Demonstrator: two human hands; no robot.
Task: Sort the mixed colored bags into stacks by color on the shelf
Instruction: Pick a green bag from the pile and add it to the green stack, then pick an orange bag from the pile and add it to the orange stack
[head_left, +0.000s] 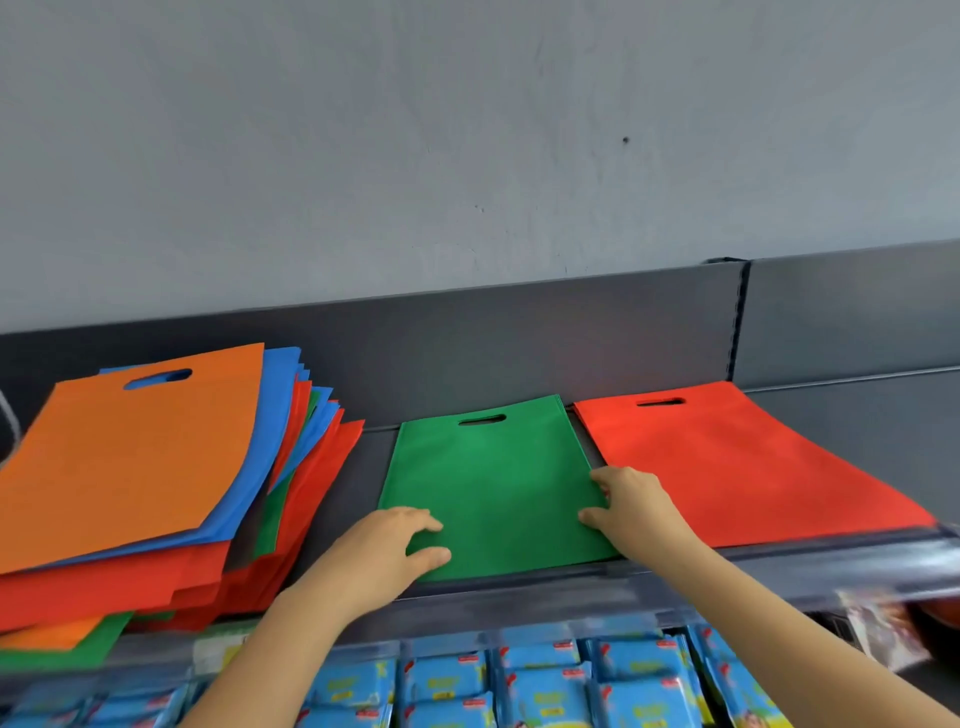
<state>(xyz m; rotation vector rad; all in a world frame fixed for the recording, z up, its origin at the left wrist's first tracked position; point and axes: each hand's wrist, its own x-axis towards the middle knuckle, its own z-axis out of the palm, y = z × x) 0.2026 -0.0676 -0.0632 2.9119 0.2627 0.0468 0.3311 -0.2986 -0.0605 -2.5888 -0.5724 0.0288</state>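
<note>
Mostly, mixed pile (130, 467) hides lower bags (104, 587); shelf edge (779, 574) blurred.

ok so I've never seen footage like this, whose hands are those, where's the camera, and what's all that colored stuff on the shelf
No machine here: this is one picture from a camera worn on a person's head, looking forward and down, so both arms reaching in are that person's own. The left hand rests on the near left corner of a green bag lying flat on the shelf; the right hand touches its right edge. Neither plainly grips it; they seem to be squaring it up. Beside it, to the right, lies a red bag. On the left sits a mixed pile of orange, blue, red and green bags, orange on top. Blue packets show below the shelf.
</note>
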